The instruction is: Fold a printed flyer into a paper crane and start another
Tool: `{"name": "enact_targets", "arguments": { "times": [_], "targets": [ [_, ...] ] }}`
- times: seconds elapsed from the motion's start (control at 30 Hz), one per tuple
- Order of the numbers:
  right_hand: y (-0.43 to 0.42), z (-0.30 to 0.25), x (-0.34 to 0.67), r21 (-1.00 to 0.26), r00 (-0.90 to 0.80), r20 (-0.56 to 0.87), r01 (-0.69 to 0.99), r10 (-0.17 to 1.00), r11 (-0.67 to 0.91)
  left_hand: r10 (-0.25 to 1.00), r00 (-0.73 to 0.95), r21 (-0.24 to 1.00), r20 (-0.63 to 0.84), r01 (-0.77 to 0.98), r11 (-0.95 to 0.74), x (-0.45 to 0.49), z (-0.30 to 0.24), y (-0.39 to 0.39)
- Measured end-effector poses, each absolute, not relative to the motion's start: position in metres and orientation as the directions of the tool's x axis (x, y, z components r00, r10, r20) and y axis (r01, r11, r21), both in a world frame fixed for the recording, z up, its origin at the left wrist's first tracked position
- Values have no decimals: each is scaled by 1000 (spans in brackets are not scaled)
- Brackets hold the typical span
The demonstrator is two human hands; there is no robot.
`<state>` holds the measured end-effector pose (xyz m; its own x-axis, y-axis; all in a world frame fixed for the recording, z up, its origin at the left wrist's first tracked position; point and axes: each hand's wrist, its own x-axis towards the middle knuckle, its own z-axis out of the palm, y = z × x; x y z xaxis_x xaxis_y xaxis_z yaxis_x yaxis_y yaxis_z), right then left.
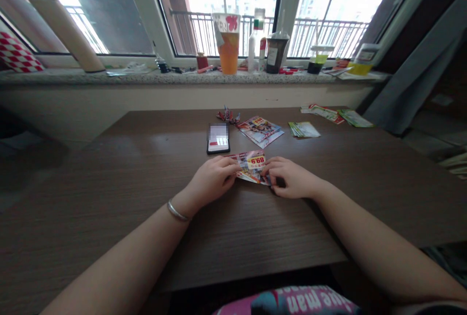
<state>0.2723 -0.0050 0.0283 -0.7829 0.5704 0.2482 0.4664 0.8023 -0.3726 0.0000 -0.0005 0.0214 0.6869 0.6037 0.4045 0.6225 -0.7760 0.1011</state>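
Note:
A colourful printed paper [251,165] with a large "89.9" on it lies on the brown table, upside down to me. My left hand [213,179], with a silver bangle at the wrist, has its fingers closed on the paper's left end. At the right end, my right hand [288,176] pinches the edge between thumb and curled fingers. Just beyond my left hand lies a phone [218,139] with a lit screen. Behind the paper rests a small stack of similar printed sheets [260,130], and left of it a folded paper piece [228,115].
Green and white papers [304,130] lie at the back right, with more leaflets [326,113] behind them. The table [109,179] ends at a wall below a stone windowsill [146,78]. On the sill stand a large drink cup [229,45], a dark cup [276,53] and bottles.

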Motion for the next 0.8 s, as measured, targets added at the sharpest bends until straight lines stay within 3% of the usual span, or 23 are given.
{"name": "enact_targets", "arguments": {
  "times": [0.3,0.53,0.8],
  "targets": [
    [-5,25,271,-312,-740,295,523,604,793,515,818,91,258,510,-855,6,16,-4],
    [-2,20,271,-234,-630,408,628,661,742,491,829,180,267,458,-871,4,14,-3],
    [-2,17,273,-237,-634,431,607,642,759,512,823,233,248,462,-856,5,12,-3]
  ]
}}
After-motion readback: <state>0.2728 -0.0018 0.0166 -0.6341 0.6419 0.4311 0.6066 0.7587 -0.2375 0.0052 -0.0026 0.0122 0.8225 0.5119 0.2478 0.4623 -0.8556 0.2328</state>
